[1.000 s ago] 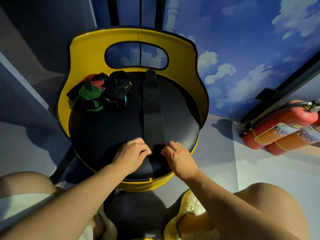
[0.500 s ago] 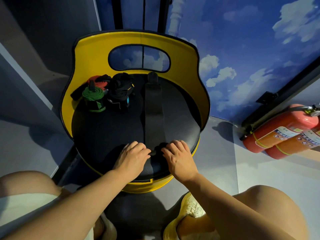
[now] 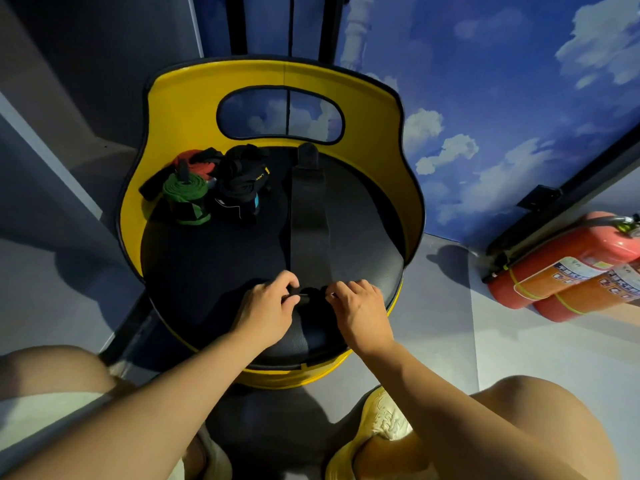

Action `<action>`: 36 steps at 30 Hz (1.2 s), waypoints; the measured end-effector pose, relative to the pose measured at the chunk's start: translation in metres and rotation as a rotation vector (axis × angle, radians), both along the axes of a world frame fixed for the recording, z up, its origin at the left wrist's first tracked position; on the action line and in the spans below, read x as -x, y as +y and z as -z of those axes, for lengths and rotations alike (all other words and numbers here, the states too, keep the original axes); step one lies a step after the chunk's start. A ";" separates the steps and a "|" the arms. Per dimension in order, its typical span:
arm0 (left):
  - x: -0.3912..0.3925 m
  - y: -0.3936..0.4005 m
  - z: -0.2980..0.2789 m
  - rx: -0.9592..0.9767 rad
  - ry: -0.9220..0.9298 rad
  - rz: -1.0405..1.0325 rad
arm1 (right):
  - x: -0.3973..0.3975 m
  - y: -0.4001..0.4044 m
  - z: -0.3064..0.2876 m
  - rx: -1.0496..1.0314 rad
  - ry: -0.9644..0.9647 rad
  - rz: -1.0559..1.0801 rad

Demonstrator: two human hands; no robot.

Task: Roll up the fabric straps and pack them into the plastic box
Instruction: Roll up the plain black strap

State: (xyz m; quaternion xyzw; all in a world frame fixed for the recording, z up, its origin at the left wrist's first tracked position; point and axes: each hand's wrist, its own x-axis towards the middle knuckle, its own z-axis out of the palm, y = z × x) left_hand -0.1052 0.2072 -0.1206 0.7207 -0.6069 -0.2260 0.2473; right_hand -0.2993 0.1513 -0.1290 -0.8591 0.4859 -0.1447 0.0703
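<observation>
Head view: the black strap [image 3: 308, 220] lies flat along the seat [image 3: 207, 271], its near end in a small roll pinched by the curled left hand [image 3: 266, 311] and right hand [image 3: 360, 310]. It looks light, limp and apt to unwind, so grip the roll at both edges, tight.

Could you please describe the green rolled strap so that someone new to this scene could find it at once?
Start at the yellow chair with the round black seat. At the seat's far left, against the backrest, stands a cluster of rolled straps. The green rolled strap is the leftmost front one, the only green roll, beside a black bundle.
</observation>
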 end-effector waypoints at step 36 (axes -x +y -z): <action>-0.001 -0.011 -0.011 -0.008 0.099 -0.282 | -0.020 -0.009 -0.008 -0.189 -0.246 0.113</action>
